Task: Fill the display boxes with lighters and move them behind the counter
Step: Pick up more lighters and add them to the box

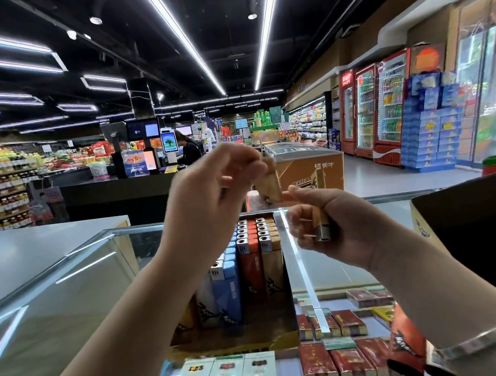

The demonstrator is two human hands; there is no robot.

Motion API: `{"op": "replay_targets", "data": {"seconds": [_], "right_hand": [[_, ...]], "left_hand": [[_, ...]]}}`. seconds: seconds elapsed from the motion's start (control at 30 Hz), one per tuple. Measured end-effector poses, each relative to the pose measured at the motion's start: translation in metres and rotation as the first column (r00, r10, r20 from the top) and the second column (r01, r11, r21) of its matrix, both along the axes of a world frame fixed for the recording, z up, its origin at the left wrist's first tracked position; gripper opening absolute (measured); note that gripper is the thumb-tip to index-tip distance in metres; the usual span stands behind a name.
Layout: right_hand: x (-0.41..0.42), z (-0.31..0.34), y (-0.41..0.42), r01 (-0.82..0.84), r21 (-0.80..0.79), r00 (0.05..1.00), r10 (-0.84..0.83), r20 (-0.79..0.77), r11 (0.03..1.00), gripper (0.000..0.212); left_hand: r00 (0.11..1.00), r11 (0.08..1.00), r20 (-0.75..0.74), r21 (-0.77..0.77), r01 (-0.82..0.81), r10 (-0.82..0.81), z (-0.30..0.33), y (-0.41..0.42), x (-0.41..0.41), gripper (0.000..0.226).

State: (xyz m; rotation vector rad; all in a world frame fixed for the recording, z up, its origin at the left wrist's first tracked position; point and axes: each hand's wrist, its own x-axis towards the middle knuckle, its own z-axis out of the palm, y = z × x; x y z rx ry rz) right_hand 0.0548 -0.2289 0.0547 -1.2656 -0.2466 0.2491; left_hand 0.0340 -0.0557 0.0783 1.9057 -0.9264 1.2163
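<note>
An open display box (pixel 279 341) stands on the glass counter, holding upright rows of blue, red and tan lighters (pixel 249 257). Above it, my left hand (pixel 209 196) pinches a tan lighter (pixel 271 183) by its top, tilted and blurred. My right hand (pixel 333 226) is curled round another tan lighter (pixel 321 224) whose metal end points toward me; its thumb reaches toward the lighter in my left hand. Both hands hover over the box's far end.
The glass counter (pixel 58 286) shows cigarette packs (pixel 338 353) beneath it. A dark open carton (pixel 470 232) sits at the right, with a red packet (pixel 407 341) near my right wrist. Beyond are a chest freezer (pixel 306 161), drink fridges and a person at a checkout.
</note>
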Motion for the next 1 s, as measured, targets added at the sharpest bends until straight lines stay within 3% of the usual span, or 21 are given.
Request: {"op": "replay_targets", "data": {"seconds": [0.1,0.27,0.53,0.77,1.0], "right_hand": [[0.006,-0.006,0.0,0.151,-0.133,0.989,-0.151,0.011,0.98,0.019],[0.011,-0.011,0.001,0.203,-0.242,0.979,-0.204,0.024,0.949,0.016],[0.012,-0.012,0.005,0.144,-0.247,0.989,-0.142,0.026,0.958,0.015],[0.012,-0.012,0.005,0.145,-0.243,0.989,-0.142,0.029,0.959,0.015],[0.011,-0.012,0.005,0.133,-0.235,0.991,-0.131,0.025,0.963,0.015]], "left_hand": [[0.951,0.972,-0.242,-0.182,0.15,-0.192,0.005,0.007,0.002,0.007],[0.89,0.991,-0.443,0.023,0.131,-0.108,-0.003,0.009,0.011,0.02],[0.935,0.921,-0.338,0.388,0.037,0.105,-0.005,0.007,0.009,0.008],[0.905,0.923,-0.406,0.382,0.039,0.13,-0.005,0.008,0.01,0.018],[0.878,0.869,-0.447,0.489,0.08,0.171,0.0,0.01,0.005,0.016]]}}
